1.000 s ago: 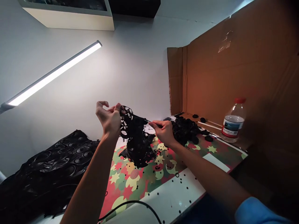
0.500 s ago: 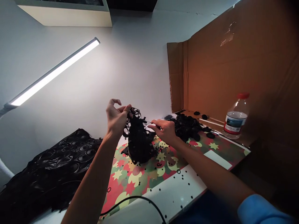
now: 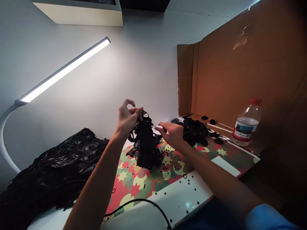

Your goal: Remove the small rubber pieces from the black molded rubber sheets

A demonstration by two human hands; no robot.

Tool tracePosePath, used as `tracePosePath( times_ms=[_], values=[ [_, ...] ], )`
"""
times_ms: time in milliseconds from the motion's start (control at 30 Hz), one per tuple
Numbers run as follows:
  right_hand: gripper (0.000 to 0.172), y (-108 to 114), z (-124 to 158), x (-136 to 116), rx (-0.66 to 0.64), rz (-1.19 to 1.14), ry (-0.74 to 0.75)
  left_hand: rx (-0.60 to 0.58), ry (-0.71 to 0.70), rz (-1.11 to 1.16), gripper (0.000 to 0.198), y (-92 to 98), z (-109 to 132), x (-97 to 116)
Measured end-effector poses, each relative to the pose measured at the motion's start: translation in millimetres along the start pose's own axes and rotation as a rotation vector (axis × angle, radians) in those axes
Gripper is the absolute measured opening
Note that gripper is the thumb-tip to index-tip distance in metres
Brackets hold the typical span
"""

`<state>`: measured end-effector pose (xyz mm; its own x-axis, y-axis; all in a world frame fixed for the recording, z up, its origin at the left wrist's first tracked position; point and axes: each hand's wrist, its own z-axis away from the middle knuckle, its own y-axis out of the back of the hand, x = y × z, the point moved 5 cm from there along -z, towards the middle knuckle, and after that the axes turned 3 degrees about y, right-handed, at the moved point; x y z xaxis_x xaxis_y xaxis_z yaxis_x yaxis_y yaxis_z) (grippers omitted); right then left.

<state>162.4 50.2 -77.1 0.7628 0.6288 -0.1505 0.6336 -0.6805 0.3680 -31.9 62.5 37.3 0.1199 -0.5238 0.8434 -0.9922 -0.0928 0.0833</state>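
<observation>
My left hand (image 3: pixel 128 116) pinches the top of a black, rubbery sheet full of holes (image 3: pixel 146 140), which hangs down toward the tabletop. A ring-shaped part of the sheet sticks up beside my thumb. In my right hand (image 3: pixel 173 130) is a thin pair of metal tweezers (image 3: pixel 155 124), held between thumb and fingers. Their tips point left at the sheet's upper right edge; whether they grip any of it I cannot tell. Tiny black bits (image 3: pixel 168 152) are scattered under the sheet, on the patterned table cover (image 3: pixel 141 188).
Large black sheets with round moulded shapes (image 3: pixel 79 153) lie at the left. Behind my right hand is a pile of black discs (image 3: pixel 195 131). A water bottle (image 3: pixel 247 124) stands by the cardboard wall (image 3: pixel 240 70). A black cable (image 3: pixel 141 200) crosses the front, and a lamp (image 3: pixel 67 68) shines above.
The whole view has shifted slightly, so things appear further right. The hanging sheet has turned a little in my left hand. My right hand keeps the tweezers close to its edge.
</observation>
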Motion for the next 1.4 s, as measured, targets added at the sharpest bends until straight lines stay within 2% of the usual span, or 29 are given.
tracePosePath(
  times_ms=[233,467,800,967,1200,1333,1400],
  values=[
    [0.064,-2,1,4,-0.034,0.045,0.017,0.003,0.007,0.005,0.044,0.8,0,0],
    [0.056,-6,3,2,-0.079,0.080,0.029,0.007,0.015,0.012,0.041,-0.6,0,0],
    [0.065,2,2,7,-0.013,0.042,0.030,-0.008,0.015,0.028,0.035,-6.8,1,3],
    [0.068,0,2,17,-0.004,-0.056,-0.116,0.102,-0.043,0.067,0.036,4.6,0,16],
    [0.068,-6,-1,15,0.001,-0.213,-0.167,0.258,-0.066,0.173,0.045,24.4,-2,21],
    [0.072,-19,2,17,-0.020,-0.252,-0.245,0.308,-0.137,0.155,0.043,26.1,-5,25],
    [0.075,-25,7,25,-0.044,-0.216,-0.315,0.395,-0.204,0.139,0.038,37.9,-6,35]
  ],
)
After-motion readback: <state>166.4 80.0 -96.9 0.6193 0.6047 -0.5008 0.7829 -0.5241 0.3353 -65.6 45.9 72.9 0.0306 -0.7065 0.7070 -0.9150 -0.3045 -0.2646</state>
